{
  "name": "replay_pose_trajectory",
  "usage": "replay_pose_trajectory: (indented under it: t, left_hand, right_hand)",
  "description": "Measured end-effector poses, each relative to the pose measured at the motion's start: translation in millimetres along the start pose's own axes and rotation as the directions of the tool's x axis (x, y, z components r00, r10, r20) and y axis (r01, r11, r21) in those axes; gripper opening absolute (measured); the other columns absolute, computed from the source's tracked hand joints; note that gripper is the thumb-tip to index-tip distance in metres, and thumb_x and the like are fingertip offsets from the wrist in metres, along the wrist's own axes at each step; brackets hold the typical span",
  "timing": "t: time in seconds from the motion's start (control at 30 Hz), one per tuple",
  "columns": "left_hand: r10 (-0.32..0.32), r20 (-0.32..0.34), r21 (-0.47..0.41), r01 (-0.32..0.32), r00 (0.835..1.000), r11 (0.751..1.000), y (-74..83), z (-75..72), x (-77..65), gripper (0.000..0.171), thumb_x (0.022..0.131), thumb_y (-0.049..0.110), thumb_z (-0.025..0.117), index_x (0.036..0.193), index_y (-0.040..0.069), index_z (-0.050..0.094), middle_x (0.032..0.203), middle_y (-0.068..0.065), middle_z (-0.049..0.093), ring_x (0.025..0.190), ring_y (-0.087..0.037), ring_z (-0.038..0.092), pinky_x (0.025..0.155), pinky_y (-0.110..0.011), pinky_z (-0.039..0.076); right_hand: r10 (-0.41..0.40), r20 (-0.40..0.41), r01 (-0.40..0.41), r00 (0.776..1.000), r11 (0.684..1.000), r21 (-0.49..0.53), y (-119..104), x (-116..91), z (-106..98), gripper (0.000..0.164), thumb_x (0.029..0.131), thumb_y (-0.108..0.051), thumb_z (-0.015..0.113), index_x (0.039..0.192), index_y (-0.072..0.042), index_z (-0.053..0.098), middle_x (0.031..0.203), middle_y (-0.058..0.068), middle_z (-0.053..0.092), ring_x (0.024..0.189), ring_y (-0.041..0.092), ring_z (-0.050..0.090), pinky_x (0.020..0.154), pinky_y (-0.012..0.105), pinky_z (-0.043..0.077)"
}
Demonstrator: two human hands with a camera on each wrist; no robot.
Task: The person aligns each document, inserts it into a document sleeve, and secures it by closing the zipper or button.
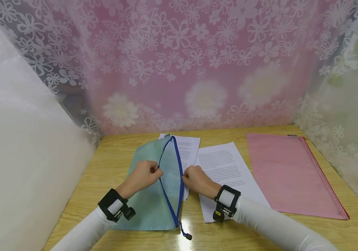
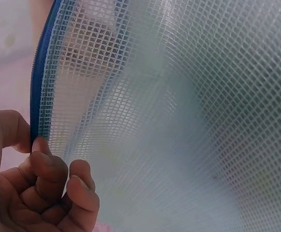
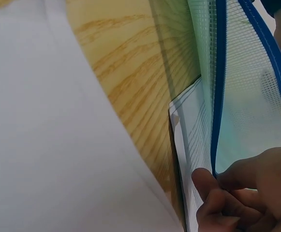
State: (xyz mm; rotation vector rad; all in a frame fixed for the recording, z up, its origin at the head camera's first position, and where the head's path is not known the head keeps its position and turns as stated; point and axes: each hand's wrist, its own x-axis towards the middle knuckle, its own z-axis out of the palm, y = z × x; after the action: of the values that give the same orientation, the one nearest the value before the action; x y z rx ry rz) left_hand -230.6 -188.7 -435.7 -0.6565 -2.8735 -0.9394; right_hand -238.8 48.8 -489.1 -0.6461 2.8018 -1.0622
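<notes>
A pale green mesh zipper pouch has its mouth spread into a long gap. My left hand pinches the blue zipper edge on the left between thumb and finger, seen close up in the left wrist view with the mesh filling the frame. The opposite blue edge is pinched by my right hand. A dark zipper pull hangs from the near end of the opening. Printed sheets lie under the pouch's right side, partly hidden by it.
A second set of printed sheets lies on the wooden table, partly beneath my right forearm. Farther right rests a flat pink zipper pouch. Flowered curtains hang behind the table, and pale sheeting hangs at the left.
</notes>
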Motion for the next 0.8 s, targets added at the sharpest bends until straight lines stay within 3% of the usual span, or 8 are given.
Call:
replay_pose_trajectory:
  t: [0.37, 0.6, 0.8]
  left_hand:
    - [-0.027, -0.032, -0.020, 0.027, 0.999, 0.999, -2.6, -9.0, -5.7, 0.039, 0.089, 0.011, 0.062, 0.059, 0.018, 0.038, 0.054, 0.010, 0.027, 0.046, -0.004, 0.026, 0.049, -0.021, 0.022]
    - [-0.043, -0.061, -0.012, 0.043, 0.997, 0.999, -4.1, -10.3, -7.1, 0.037, 0.089, 0.012, 0.062, 0.059, 0.017, 0.040, 0.054, 0.010, 0.029, 0.047, -0.004, 0.028, 0.049, -0.021, 0.023]
    - [-0.042, -0.067, -0.022, 0.041, 0.997, 0.999, -5.9, -10.5, -6.3, 0.038, 0.090, 0.012, 0.061, 0.058, 0.018, 0.040, 0.053, 0.010, 0.028, 0.045, -0.004, 0.025, 0.049, -0.022, 0.021]
  right_hand:
    - [0.055, -0.013, -0.055, 0.998, 0.998, -0.024, 5.4, 0.2, -2.4, 0.027, 0.098, -0.009, 0.065, 0.074, -0.003, 0.075, 0.057, -0.002, 0.056, 0.043, 0.006, 0.045, 0.040, 0.020, 0.032]
    - [0.094, -0.047, -0.096, 0.994, 0.995, -0.041, 5.9, -0.3, -4.1, 0.032, 0.097, -0.008, 0.066, 0.066, -0.006, 0.071, 0.051, -0.004, 0.049, 0.044, 0.006, 0.043, 0.042, 0.020, 0.030]
    - [0.087, -0.009, -0.087, 0.996, 0.996, -0.020, 1.2, 0.5, -3.2, 0.033, 0.097, -0.009, 0.066, 0.065, -0.007, 0.068, 0.052, -0.004, 0.049, 0.043, 0.006, 0.042, 0.041, 0.020, 0.030]
